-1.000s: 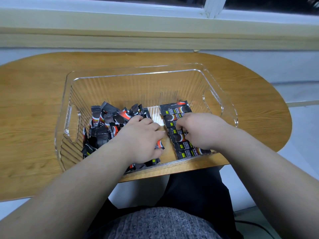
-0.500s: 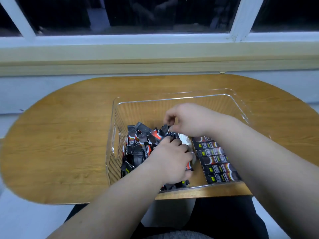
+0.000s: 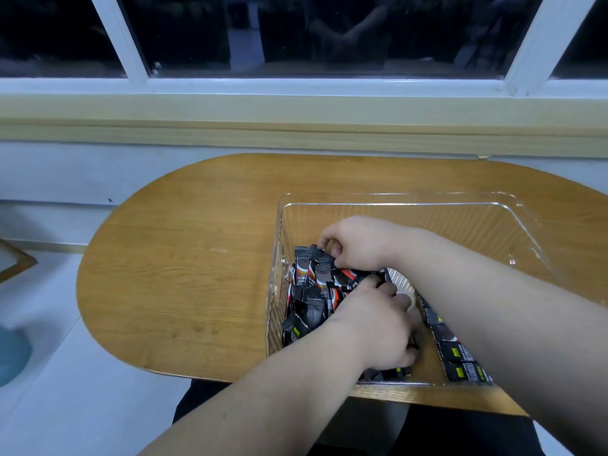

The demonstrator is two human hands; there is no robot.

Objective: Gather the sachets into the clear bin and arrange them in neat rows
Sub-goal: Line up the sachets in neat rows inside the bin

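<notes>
Head view: right hand (image 3: pixel 353 245), fingers curled, pinches the tops of the loose sachets (image 3: pixel 312 292) heaped directly beneath them in the clear bin (image 3: pixel 394 196); left hand (image 3: pixel 378 327) clasps the heap's near side. Risk, as I judge it: the right forearm crosses the laid row (image 3: pixel 460 353) just right of the left fingertips, so pulling back could knock it askew.

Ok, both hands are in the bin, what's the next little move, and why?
Probably lift the sachet that the right hand pinches out of the loose pile and lay it on the neat row beside it in the clear bin; the pile is jumbled, the row ordered.
</notes>
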